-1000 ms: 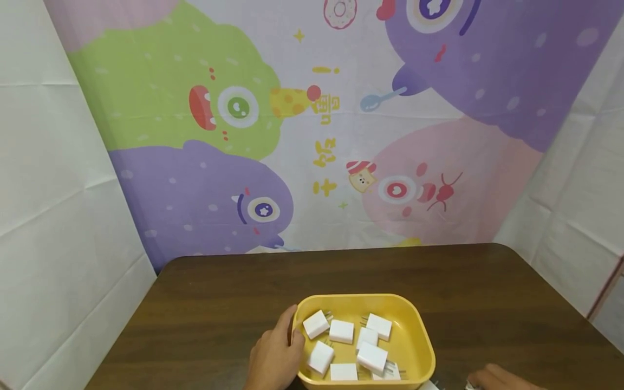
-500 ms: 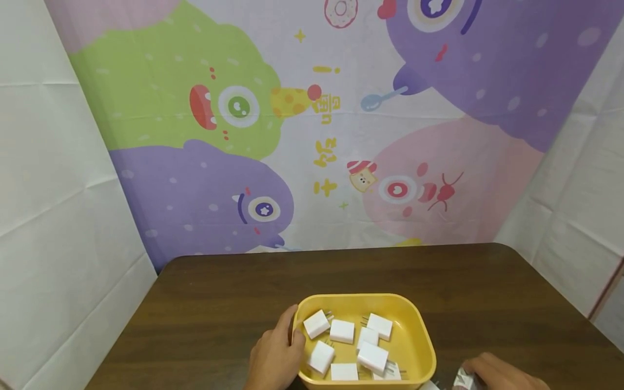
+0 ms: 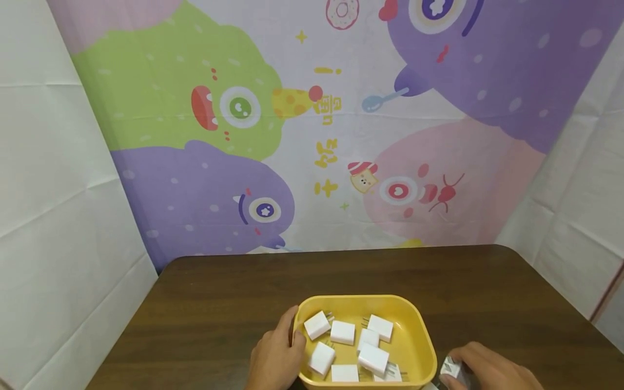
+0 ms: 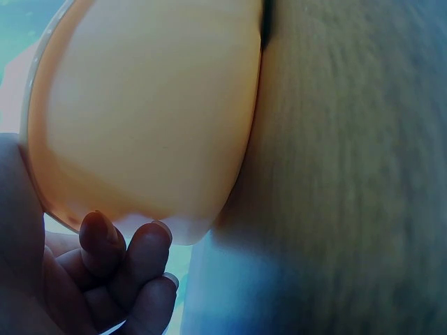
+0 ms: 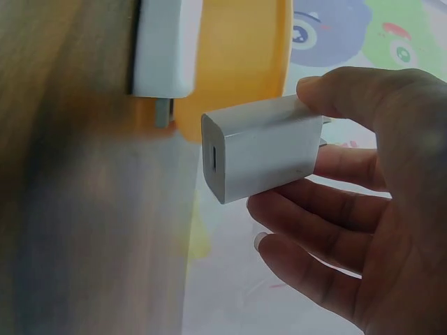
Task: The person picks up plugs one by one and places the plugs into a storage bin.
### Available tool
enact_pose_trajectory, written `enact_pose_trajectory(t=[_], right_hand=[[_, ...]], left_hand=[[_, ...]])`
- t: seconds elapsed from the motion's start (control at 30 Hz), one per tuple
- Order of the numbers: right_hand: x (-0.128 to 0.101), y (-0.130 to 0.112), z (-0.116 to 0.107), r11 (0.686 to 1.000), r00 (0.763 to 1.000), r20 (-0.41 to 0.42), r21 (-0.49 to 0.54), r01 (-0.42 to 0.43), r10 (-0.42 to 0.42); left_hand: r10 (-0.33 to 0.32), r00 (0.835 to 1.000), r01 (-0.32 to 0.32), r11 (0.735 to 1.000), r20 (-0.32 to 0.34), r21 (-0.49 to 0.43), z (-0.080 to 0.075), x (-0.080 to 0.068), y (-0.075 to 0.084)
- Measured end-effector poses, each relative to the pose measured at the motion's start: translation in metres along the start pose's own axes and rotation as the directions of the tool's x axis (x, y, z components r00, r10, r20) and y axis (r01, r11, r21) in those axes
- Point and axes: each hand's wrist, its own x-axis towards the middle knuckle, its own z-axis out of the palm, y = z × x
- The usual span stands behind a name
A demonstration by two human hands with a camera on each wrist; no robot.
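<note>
My left hand [image 3: 278,352] grips the left rim of a yellow plastic bin [image 3: 407,341]; the left wrist view shows its curled fingers [image 4: 143,258] at the bin's outer wall. Several white charger plugs [image 3: 343,332] with metal prongs lie jumbled inside, mostly to the left and front. Right of the bin, my right hand [image 3: 492,371] holds one more white charger plug [image 5: 265,146] between thumb and fingers. A port slot on its end faces away from the palm, the prongs toward it. Another white charger plug [image 5: 164,49] sits beside the bin's front right corner, mostly cut off in the head view.
The dark wood-grain table [image 3: 234,292] has rounded far corners. Behind it hangs a cloth printed with cartoon monsters [image 3: 239,103]. White sheets [image 3: 58,216] close off both sides.
My right hand has come into fuller view and moved left toward the bin, bringing the charger plug with it. The left hand and the bin have stayed in place.
</note>
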Motion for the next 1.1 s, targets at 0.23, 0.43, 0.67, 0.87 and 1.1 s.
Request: enact_pose_trajectory(t=[0.23, 0.43, 0.67, 0.87, 1.1], right_hand=[[0.008, -0.008, -0.002, 0.995, 0.991, 0.090, -0.001, -0.104, 0.103], [0.015, -0.014, -0.007, 0.990, 0.985, 0.103, 0.018, -0.141, 0.138], [0.020, -0.023, -0.017, 0.991, 0.990, 0.081, 0.051, -0.123, 0.118], [0.022, -0.024, -0.019, 0.991, 0.990, 0.078, 0.046, -0.123, 0.119], [0.026, -0.027, -0.022, 0.987, 0.981, 0.123, 0.044, -0.154, 0.148]], left_hand=[[-0.009, 1.000, 0.009, 1.000, 0.003, -0.002, 0.000, -0.001, 0.000], [-0.008, 1.000, 0.008, 1.000, 0.001, -0.001, 0.000, -0.001, -0.001], [-0.002, 1.000, 0.002, 1.000, 0.006, 0.003, -0.001, 0.001, -0.001], [0.000, 1.000, 0.000, 1.000, 0.018, -0.006, -0.001, 0.000, 0.000], [-0.013, 0.999, 0.014, 1.000, 0.032, -0.010, -0.002, 0.000, 0.001]])
